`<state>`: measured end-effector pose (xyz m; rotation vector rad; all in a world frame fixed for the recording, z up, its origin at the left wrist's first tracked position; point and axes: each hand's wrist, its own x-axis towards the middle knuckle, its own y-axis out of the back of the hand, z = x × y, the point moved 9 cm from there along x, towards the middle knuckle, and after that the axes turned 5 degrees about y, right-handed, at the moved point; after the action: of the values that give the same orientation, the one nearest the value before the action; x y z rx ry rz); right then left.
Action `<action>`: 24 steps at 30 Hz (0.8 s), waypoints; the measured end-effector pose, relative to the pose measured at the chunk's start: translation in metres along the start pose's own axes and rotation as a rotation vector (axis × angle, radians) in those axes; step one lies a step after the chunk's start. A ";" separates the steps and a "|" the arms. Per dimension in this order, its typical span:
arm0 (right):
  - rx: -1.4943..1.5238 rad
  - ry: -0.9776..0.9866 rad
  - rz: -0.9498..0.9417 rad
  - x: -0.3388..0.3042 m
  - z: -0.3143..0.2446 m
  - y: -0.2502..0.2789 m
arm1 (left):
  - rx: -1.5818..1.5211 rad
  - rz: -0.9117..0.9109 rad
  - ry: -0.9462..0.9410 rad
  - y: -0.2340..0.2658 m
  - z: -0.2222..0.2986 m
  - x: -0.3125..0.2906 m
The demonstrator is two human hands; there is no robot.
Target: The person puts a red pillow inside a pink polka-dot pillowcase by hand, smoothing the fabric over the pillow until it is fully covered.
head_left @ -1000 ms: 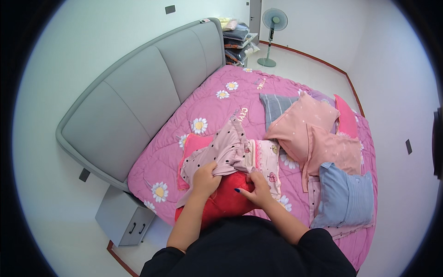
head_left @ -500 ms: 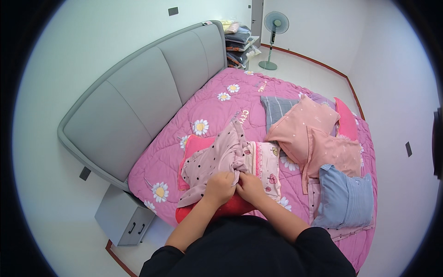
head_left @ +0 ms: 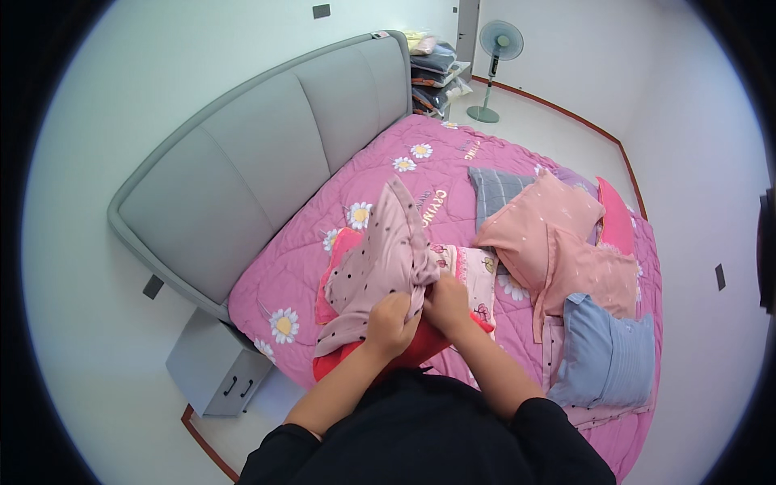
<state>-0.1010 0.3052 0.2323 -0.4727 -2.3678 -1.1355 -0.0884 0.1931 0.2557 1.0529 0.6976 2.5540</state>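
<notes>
A pale pink pillowcase with dark dots (head_left: 376, 263) is bunched up in front of me, one corner raised toward the far side. My left hand (head_left: 392, 325) is closed on its gathered near edge. Close beside it, my right hand (head_left: 446, 303) also grips the bunched cloth, fingers curled. Below my hands and against my body lies a red pillow (head_left: 420, 347); whether it reaches into the pillowcase is hidden. Under the dotted cloth a bright pink piece (head_left: 345, 240) shows at the left, and a printed cream-and-pink cloth (head_left: 478, 273) lies at the right.
The bed has a pink daisy quilt (head_left: 283, 291) and a grey headboard (head_left: 267, 133). At right lie two peach pillows (head_left: 541, 214), a blue pillow (head_left: 606, 356) and a grey checked one (head_left: 493, 194). A nightstand (head_left: 214, 364) stands left; a fan (head_left: 493, 73) stands beyond.
The far corner of the dotted pillowcase has risen and stands more upright. My right hand has moved up and slightly right, and more of the red pillow shows beneath my hands.
</notes>
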 end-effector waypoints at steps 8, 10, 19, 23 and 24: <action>-0.226 0.291 0.055 0.041 -0.061 0.053 | -0.178 0.228 0.023 0.021 0.003 0.018; -0.252 0.279 -0.065 0.025 -0.058 0.034 | -0.223 0.149 0.147 0.006 -0.021 -0.003; -0.035 -0.020 -0.581 -0.080 0.004 -0.045 | 0.081 -0.112 0.377 -0.039 -0.071 -0.092; 0.225 0.038 -0.698 -0.092 0.017 -0.051 | 0.105 0.023 0.341 -0.029 -0.061 -0.087; 0.495 -0.147 -0.852 -0.102 0.031 -0.061 | 0.122 0.101 0.304 -0.024 -0.056 -0.085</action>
<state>-0.0540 0.2833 0.1208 0.7069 -2.9306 -0.7536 -0.0684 0.1582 0.1591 0.7575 0.9075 2.8237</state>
